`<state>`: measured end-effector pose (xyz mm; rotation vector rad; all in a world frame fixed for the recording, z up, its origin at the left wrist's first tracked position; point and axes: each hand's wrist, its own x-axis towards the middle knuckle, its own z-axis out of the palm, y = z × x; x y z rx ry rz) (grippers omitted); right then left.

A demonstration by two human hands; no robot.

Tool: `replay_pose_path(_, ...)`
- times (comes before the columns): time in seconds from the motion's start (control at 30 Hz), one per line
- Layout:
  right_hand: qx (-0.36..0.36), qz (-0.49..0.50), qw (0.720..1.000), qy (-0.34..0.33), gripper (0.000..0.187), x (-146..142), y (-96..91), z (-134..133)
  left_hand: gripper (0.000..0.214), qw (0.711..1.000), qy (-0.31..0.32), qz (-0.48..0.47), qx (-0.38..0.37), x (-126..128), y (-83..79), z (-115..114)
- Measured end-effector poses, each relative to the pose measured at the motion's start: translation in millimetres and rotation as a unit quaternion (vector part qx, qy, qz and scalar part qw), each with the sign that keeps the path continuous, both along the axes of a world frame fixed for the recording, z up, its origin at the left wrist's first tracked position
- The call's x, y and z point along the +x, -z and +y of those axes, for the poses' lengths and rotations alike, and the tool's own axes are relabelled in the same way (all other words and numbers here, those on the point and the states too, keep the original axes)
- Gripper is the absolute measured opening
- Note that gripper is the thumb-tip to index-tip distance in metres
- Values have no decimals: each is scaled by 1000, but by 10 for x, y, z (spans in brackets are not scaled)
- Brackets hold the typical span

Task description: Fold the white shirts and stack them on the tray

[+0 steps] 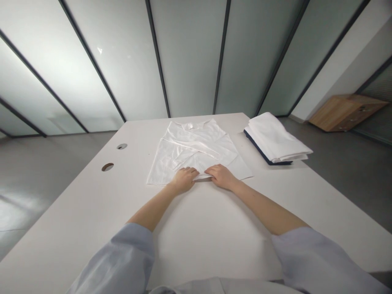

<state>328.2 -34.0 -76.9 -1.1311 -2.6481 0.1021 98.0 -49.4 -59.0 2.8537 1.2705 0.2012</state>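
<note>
A thin, shiny white shirt lies spread on the table, its neckline at the far end and its sleeves laid across the middle with some creases. My left hand grips the near hem left of its middle, fingers on top and thumb toward me. Close beside it, my right hand pinches the same hem in a like way. Between the two hands the hem is lifted a little, with a dark shadow under it. The fingertips are partly hidden by the cloth.
The white table reaches from my body toward frosted glass panels. A stack of folded white cloth lies on a dark blue folded piece at the right edge. Two round holes pierce the tabletop at left. A wooden cabinet stands beyond.
</note>
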Motion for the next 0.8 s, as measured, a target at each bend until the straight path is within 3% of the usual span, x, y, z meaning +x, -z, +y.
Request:
replay_pose_path(0.13, 8, -38, 999, 20, 51, 190, -26, -28, 48, 998, -37, 40, -11, -227, -50, -23)
replay_pose_path(0.3, 6, -80, 991, 102, 67, 697, 24, -51, 66, 990, -120, 79, -6, -858, -65, -70)
replay_pose_path(0.47, 9, -61, 987, 150, 74, 1112, 140, 4, 63, 981, -187, 50, -24, -1396, 31, -65)
replay_pose_path(0.63, -9, 35, 995, 94, 69, 1155, 205, 52, 59, 977, -209, -22, -31, -1490, 40, -25)
replay_pose_path(0.73, -56, 89, 986, 132, 60, 1157, 116, 35, 51, 966, -239, -69, -72, -1480, -120, -9)
replay_pose_path(0.8, -87, 114, 975, 168, 53, 1181, -38, -5, 45, 960, -239, -102, -103, -1487, -301, -20)
